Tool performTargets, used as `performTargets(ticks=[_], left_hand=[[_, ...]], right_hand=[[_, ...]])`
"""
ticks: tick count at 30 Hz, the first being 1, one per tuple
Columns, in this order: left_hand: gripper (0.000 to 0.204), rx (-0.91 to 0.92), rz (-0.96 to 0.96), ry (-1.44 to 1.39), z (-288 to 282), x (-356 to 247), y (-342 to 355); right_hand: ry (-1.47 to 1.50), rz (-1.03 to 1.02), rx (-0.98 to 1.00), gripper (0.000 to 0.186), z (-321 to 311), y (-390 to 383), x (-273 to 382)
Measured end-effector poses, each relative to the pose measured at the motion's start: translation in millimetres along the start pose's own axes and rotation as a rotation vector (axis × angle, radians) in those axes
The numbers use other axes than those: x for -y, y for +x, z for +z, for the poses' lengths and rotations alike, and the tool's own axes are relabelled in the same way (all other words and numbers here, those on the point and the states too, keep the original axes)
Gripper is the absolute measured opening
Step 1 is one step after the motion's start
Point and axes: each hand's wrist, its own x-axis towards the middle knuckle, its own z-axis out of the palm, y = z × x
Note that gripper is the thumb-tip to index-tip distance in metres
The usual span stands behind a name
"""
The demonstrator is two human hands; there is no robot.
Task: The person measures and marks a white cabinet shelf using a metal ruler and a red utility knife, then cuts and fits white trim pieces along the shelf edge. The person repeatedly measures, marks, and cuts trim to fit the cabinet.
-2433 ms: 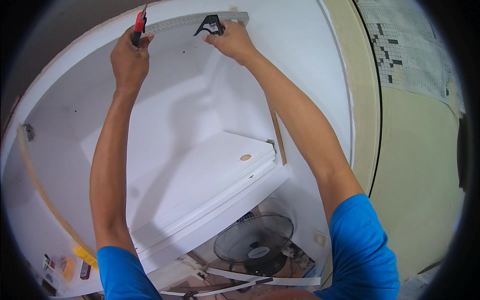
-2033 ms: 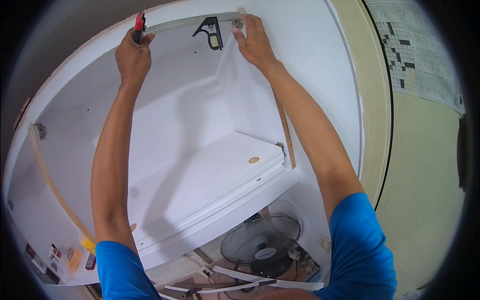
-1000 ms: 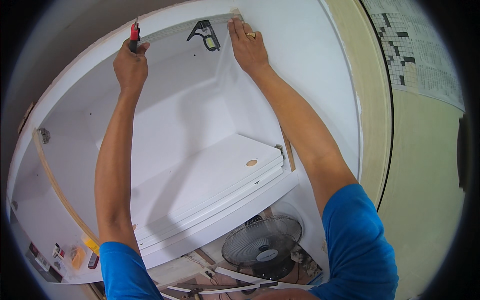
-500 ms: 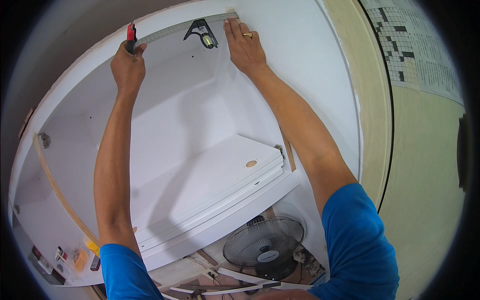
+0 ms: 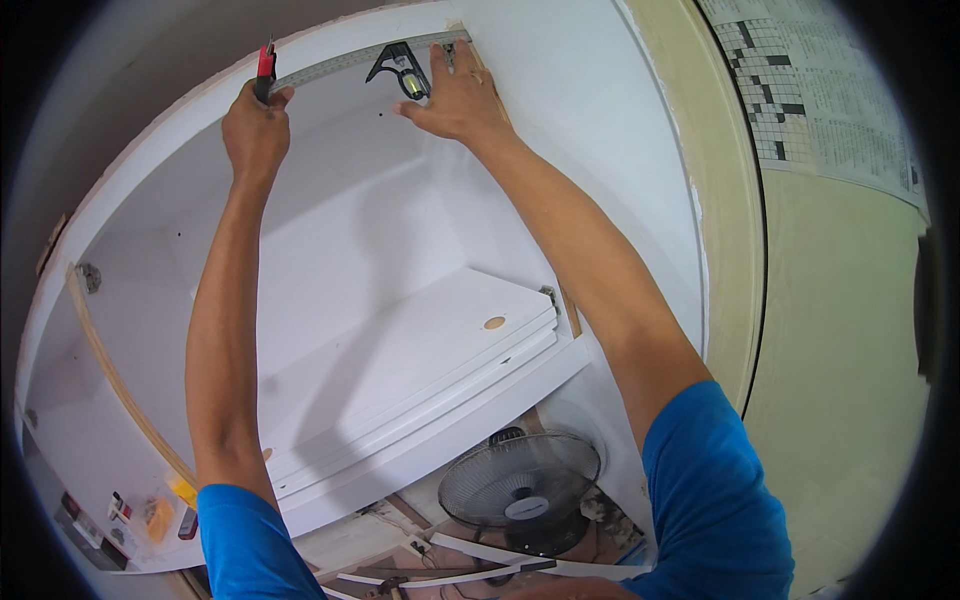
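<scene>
A combination square spans the top front of a white cabinet. Its steel rule [image 5: 345, 62] lies along the upper frame, and its black head [image 5: 402, 70] with a yellow-green vial hangs below. My left hand [image 5: 256, 128] is closed at the rule's left end, also gripping a red-and-black tool [image 5: 265, 72] with a thin metal tip pointing up. At the rule's right end my right hand [image 5: 462, 100] is open, fingers spread up against the corner and thumb stretched toward the black head. A metal hinge [image 5: 449, 52] shows partly between its fingers.
White panels [image 5: 430, 350] lie stacked inside the cabinet. A wooden edge strip [image 5: 120, 375] runs down at left, near small items and a yellow object [image 5: 182, 490]. Below stands a fan [image 5: 520, 490] among loose strips. Newspaper [image 5: 790, 90] covers part of the right-hand panel.
My right hand has let its fingers come off the rule's end, spreading them and swinging the thumb left toward the black head. The left hand keeps its hold. The view has shifted slightly.
</scene>
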Motion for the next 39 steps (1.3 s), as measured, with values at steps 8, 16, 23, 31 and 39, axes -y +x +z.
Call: performTargets(ticks=[8, 16, 23, 31, 39], left_hand=[[0.028, 0.014, -0.008, 0.025, 3, 4, -3], [0.032, 0.094, 0.126, 0.035, -1, 13, 1], [0.032, 0.157, 0.069, 0.091, -8, 12, 6], [0.033, 0.122, 0.066, 0.088, -6, 12, 14], [0.033, 0.127, 0.12, 0.09, -6, 17, 10]], right_hand=[[0.127, 0.059, 0.138, 0.117, -19, 18, 17], [-0.183, 0.0, 0.118, 0.109, -18, 27, 19], [-0.243, -0.119, 0.016, 0.108, -19, 19, 7], [-0.192, -0.131, -0.061, 0.093, -7, 20, 7], [-0.059, -0.098, -0.047, 0.088, -3, 9, 12]])
